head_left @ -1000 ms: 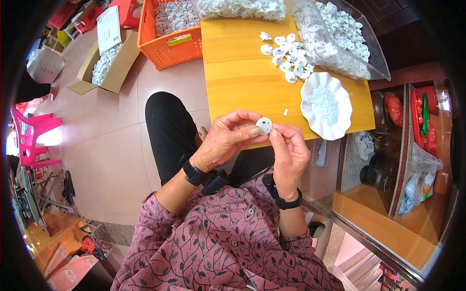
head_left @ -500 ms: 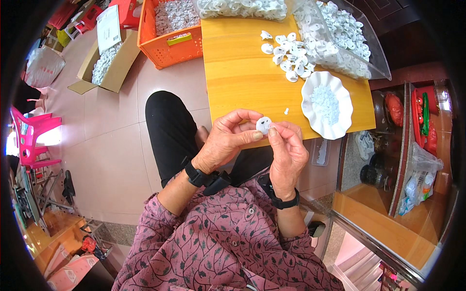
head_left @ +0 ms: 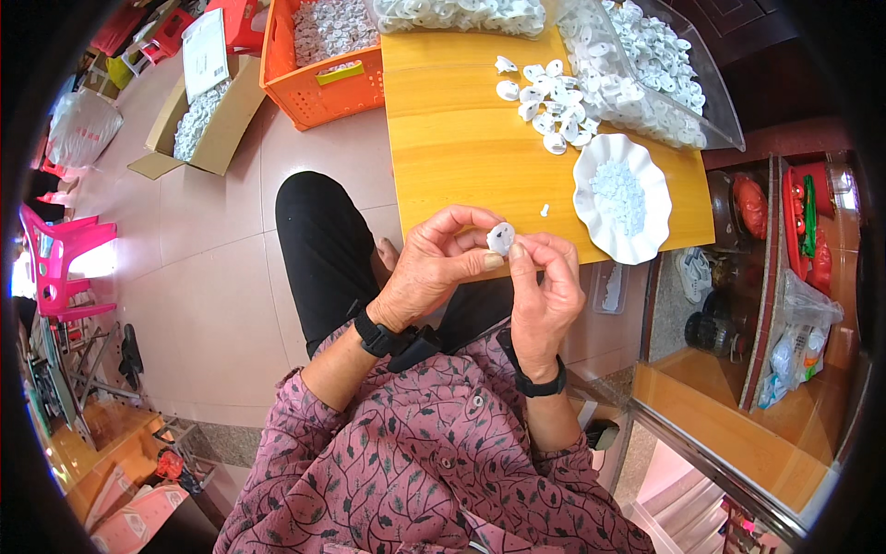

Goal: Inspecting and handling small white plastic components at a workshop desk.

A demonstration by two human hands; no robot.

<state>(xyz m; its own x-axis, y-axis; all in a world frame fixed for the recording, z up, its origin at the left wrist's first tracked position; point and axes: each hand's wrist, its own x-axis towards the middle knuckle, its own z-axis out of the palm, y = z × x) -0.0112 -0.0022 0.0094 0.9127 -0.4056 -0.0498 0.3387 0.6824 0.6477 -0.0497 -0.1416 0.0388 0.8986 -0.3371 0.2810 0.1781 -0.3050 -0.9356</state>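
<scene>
Between the thumb and fingers of my left hand (head_left: 420, 263) is a small round white plastic piece (head_left: 500, 238) with a dark hole in its face. My right hand (head_left: 544, 286) is pinched closed at the piece's right edge; whatever its fingertips grip is too small to make out. Both hands are over the near edge of the wooden table (head_left: 443, 138). Just beyond them lies a tiny white part (head_left: 544, 210). A scalloped white plate (head_left: 656, 198) to the right holds a heap of tiny pale-blue parts (head_left: 618, 198). Farther back, similar round white pieces (head_left: 544, 115) lie in a loose pile.
Clear bags (head_left: 461, 17) and a grey tray (head_left: 720, 102) full of white pieces stand at the table's back. An orange crate (head_left: 323, 97) and a cardboard box (head_left: 231, 129) with more pieces are on the floor at left. Wooden shelves (head_left: 711, 397) flank the right side.
The round white piece has tilted slightly in my left fingers. My right fingertips have shifted a little and now sit at its edge rather than over its face.
</scene>
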